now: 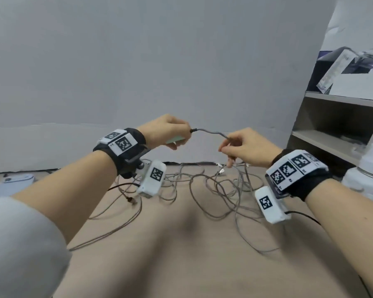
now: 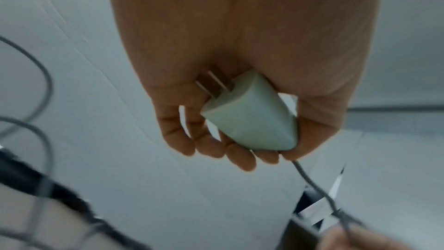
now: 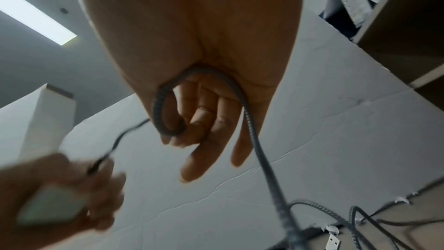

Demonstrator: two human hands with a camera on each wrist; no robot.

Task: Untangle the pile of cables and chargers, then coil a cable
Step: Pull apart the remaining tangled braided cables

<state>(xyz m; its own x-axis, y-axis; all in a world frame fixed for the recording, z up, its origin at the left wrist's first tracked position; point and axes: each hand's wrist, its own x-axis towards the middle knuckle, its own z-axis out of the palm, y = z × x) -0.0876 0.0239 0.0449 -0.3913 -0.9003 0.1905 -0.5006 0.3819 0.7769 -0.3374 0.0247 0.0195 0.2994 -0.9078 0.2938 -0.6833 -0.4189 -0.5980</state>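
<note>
**Charger block in one hand, braided lead in the other**

Braided grey cable (image 1: 210, 132): thin, limp, slightly springy, textured sheath, probably good for grip. Bridges the two raised hands above the table, then drops through the right palm (image 3: 242, 100) to the tangled pile (image 1: 202, 186) below. Light enough to lift with a pinch; likely to snag where loops cross, so best drawn out slowly, never yanked. Safest purchase: close behind the connector collar or on the plug body, not mid-span where kinks set.

Pale green charger (image 2: 252, 113): hard, smooth, small, prongs toward the palm; likely the heaviest point on the line, a natural anchor for coiling.

Left hand (image 1: 166, 131): fingers curled around the charger, thumb side at the cable exit. Right hand (image 1: 246, 147): thumb and forefinger pinching the cable, a loop lying across the palm, remaining fingers loosely extended.

Beyond: wooden table (image 1: 181, 265), grey backdrop (image 1: 159, 61), shelf unit (image 1: 336, 125) at right, white container (image 1: 366, 173) beside it.
</note>
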